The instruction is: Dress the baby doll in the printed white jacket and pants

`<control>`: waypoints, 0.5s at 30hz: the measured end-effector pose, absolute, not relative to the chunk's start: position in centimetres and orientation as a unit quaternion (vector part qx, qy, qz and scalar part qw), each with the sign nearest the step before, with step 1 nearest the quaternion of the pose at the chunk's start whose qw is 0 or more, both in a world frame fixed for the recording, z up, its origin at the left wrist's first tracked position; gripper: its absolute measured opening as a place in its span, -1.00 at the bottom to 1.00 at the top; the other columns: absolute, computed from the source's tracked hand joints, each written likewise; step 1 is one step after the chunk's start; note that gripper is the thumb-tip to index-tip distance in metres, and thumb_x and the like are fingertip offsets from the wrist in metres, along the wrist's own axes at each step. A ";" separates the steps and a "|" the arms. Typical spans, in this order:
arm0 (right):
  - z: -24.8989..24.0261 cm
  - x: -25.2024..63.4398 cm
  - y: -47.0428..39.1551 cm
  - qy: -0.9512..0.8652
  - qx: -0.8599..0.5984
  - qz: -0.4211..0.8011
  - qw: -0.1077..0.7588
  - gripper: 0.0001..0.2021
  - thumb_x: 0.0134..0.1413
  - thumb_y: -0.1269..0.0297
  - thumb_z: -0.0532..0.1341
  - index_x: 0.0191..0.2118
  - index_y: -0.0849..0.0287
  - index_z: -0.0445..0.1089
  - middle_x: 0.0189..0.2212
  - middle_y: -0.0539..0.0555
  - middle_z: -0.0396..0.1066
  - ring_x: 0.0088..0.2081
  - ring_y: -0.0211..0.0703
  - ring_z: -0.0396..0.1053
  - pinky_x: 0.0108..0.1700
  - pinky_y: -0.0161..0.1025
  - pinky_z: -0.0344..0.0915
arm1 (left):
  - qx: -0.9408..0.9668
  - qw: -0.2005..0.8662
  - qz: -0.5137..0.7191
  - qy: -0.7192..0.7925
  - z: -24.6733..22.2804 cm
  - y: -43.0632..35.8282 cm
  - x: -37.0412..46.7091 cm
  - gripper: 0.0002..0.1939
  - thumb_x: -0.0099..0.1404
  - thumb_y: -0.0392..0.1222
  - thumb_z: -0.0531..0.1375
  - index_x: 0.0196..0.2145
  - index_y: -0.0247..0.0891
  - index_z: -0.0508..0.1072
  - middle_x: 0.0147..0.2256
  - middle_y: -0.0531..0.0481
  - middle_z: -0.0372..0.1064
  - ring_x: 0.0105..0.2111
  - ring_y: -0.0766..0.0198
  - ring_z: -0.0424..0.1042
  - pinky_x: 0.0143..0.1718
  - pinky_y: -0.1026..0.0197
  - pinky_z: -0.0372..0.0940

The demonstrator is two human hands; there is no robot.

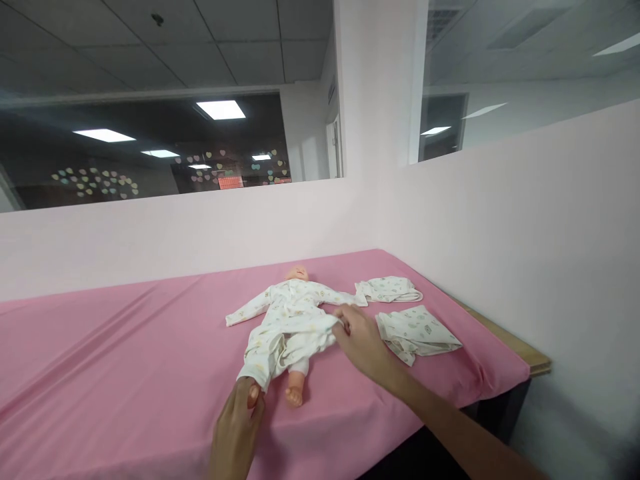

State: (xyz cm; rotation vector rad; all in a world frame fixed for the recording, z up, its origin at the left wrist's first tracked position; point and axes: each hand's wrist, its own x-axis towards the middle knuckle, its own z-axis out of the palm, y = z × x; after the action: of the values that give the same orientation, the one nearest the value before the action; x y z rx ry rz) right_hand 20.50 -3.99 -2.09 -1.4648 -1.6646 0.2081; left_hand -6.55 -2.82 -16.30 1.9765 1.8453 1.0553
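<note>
A baby doll (299, 273) lies on its back on the pink tablecloth (125, 360), head toward the far wall. It wears a white printed romper (285, 320). My left hand (237, 427) grips the doll's foot at the end of the near trouser leg. My right hand (361, 340) pinches the romper fabric at the doll's hip. The doll's other bare foot (294, 395) sticks out near the table's front edge.
Two folded white printed garments lie to the right of the doll, one farther (389, 289) and one nearer (417, 331). Pale pink partition walls (525, 220) close the back and right. The table's wooden corner (537, 363) shows at right.
</note>
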 end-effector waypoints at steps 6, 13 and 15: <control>-7.2 19.9 -8.9 -0.796 -0.519 0.188 0.250 -0.93 0.01 0.42 0.11 -0.39 0.12 0.29 -0.41 -0.04 0.34 -0.30 -0.22 0.27 -0.28 -0.29 0.10 | 0.720 0.152 0.378 0.562 -16.9 -2.4 -8.4 -0.67 0.31 0.10 0.06 -0.14 -0.14 0.41 -0.06 -0.09 0.35 -0.12 0.07 0.38 -0.16 0.11 0.29; -7.0 20.8 -7.3 -0.738 -0.534 0.259 0.321 -0.83 0.13 0.22 0.10 -0.21 0.11 0.37 -0.15 0.04 0.39 -0.14 -0.16 0.34 -0.14 -0.25 0.21 | 0.758 0.108 0.419 0.489 -7.3 0.4 -4.6 -0.61 0.38 0.12 0.02 -0.05 -0.15 0.44 0.10 -0.08 0.27 0.05 0.08 0.27 0.02 0.12 0.20; -7.2 20.7 -6.5 -0.711 -0.558 0.271 0.331 -0.77 0.10 0.23 0.13 -0.12 0.11 0.37 -0.12 0.06 0.40 -0.13 -0.14 0.34 -0.17 -0.25 0.22 | 0.826 0.163 0.306 0.444 -5.1 3.1 -2.8 -0.57 0.38 0.11 0.02 0.04 -0.15 0.40 0.08 -0.08 0.31 0.06 0.07 0.28 0.00 0.14 0.18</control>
State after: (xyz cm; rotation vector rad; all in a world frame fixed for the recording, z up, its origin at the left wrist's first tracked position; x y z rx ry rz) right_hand 20.67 -6.50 -7.24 -1.4594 -1.8594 0.7093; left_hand -2.75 3.09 -5.13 2.3551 1.2670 0.8740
